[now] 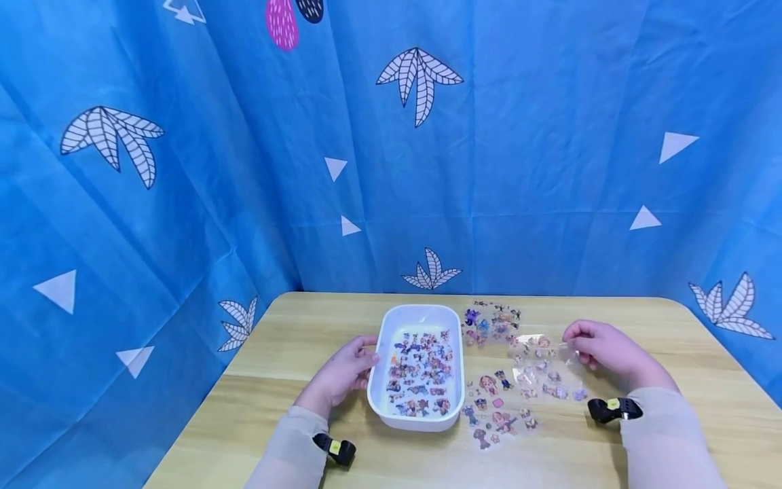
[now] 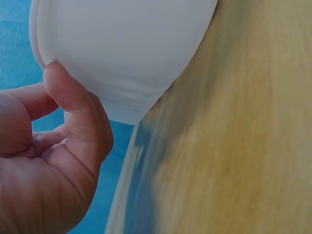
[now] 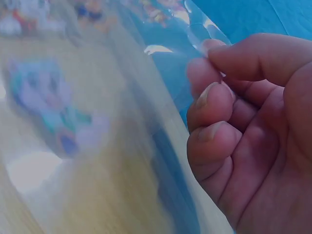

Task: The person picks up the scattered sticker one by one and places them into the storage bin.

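A white plastic tray with rounded corners holds many small cartoon stickers. My left hand grips its left side, the thumb at the rim; the left wrist view shows the tray's outer wall from close by. My right hand pinches the edge of a clear sticker sheet between thumb and forefinger. In the right wrist view, that transparent sheet appears raised and tilted, with a blurred cartoon figure on it. The other right fingers curl below the pinch.
Another clear sticker sheet lies beyond the held one. A further sheet is nearer, beside the tray. All rest on a pale wooden table. A blue patterned curtain stands behind the table's far edge.
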Demonstrator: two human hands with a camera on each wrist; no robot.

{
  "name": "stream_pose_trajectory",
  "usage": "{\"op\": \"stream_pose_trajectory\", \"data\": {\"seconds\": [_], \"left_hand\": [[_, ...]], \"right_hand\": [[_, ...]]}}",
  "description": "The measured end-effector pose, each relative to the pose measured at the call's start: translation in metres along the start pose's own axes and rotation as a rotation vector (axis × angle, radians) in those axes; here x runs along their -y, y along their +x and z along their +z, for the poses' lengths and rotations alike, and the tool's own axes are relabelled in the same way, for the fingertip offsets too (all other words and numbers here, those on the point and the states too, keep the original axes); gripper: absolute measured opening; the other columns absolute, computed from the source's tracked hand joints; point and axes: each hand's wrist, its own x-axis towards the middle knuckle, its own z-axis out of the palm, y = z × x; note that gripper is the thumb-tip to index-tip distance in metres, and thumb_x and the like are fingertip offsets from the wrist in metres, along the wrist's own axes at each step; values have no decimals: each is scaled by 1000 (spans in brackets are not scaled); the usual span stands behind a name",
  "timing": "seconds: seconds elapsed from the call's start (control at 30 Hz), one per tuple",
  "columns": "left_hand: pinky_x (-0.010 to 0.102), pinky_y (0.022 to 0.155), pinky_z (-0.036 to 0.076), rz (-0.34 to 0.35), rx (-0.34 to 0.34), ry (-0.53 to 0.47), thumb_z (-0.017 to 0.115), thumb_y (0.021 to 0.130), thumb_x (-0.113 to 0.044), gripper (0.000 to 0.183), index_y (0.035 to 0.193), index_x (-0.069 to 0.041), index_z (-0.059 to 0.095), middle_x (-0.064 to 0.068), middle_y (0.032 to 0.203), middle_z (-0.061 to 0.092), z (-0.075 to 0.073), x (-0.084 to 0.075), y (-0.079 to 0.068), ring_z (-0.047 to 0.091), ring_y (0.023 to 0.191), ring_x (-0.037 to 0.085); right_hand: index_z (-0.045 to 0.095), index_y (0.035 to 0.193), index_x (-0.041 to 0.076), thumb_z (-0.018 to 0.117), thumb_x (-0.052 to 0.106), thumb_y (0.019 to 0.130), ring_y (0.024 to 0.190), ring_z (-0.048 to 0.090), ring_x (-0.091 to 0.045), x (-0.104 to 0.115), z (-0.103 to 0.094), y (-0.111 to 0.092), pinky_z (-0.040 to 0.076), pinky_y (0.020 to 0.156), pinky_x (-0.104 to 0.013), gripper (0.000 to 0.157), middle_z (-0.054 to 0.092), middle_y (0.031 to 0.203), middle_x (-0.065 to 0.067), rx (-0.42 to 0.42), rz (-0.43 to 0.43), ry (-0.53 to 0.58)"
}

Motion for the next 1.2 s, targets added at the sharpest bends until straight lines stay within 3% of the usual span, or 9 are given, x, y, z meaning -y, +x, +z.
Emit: {"op": "stream_pose_trajectory", "data": {"seconds": [0.73, 1.2], "left_hand": [[30, 65, 57, -3, -8, 8, 57, 103, -15, 50, 149, -4, 41, 18, 108, 61, 2, 0, -1, 62, 80, 20], [29, 64, 56, 1, -3, -3, 57, 103, -15, 50, 150, -4, 41, 17, 105, 62, 1, 2, 0, 61, 77, 19]], "right_hand": [[58, 122, -6, 54, 27, 106, 61, 54, -15, 17, 6, 3, 51, 54, -31, 37, 63, 85, -12, -70, -84, 27], [53, 123, -10, 47, 15, 108, 65, 55, -15, 34, 14, 5, 54, 57, -33, 30, 63, 87, -11, -112, -153, 96]]}}
